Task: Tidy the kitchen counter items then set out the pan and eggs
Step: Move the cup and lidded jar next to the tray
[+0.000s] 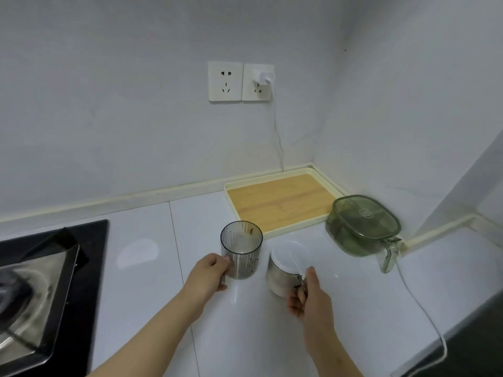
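A ribbed smoky-grey tumbler [241, 247] stands upright on the white counter [152, 295]; my left hand [208, 276] grips its lower left side. To its right a steel canister with a white lid [285, 263] is tilted, and my right hand [307, 295] holds it by the wire clasp on its side. A cream-rimmed tray with a wood-look floor [280, 201] lies empty in the back corner, just beyond both. No pan or eggs are in sight.
A green lidded container with a handle [363, 227] sits right of the tray. A black gas hob with steel trim [40, 281] fills the left. A white cable [419, 300] runs from a wall plug [265, 78] across the counter's right side.
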`<state>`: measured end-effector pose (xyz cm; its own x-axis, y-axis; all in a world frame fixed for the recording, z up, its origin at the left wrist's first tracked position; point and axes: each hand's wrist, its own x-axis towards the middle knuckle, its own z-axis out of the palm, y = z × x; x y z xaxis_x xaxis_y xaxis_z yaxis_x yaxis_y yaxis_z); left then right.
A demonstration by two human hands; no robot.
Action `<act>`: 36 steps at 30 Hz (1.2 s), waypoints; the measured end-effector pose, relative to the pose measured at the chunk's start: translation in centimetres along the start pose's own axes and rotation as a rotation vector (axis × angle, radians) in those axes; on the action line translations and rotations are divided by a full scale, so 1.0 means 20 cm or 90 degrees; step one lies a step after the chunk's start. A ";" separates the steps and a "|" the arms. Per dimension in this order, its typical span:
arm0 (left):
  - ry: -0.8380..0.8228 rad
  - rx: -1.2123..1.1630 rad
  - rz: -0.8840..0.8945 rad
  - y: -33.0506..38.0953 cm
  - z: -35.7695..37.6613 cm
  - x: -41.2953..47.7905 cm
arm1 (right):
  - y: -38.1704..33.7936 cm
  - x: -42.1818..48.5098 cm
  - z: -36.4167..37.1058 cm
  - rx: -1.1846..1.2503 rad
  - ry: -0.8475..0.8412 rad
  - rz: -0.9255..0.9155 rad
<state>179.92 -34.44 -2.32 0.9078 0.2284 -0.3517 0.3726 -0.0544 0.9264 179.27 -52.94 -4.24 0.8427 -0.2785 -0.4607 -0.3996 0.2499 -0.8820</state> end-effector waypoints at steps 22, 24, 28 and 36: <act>0.059 0.360 0.228 0.23 0.08 0.02 | -0.23 0.09 -0.01 -0.506 -0.008 -0.262; -0.004 0.454 0.214 0.24 0.10 0.05 | -0.24 0.09 0.03 -0.598 -0.051 -0.278; -0.056 0.504 0.203 0.24 0.14 0.11 | -0.25 0.12 0.08 -0.699 -0.077 -0.284; -0.042 0.463 0.266 0.19 0.12 0.17 | -0.26 0.14 0.09 -0.707 -0.057 -0.306</act>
<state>184.87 -36.27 -0.23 0.9996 -0.0064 -0.0266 0.0131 -0.7404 0.6721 184.29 -53.40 -0.74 0.9946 -0.0473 -0.0928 -0.0930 -0.8049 -0.5861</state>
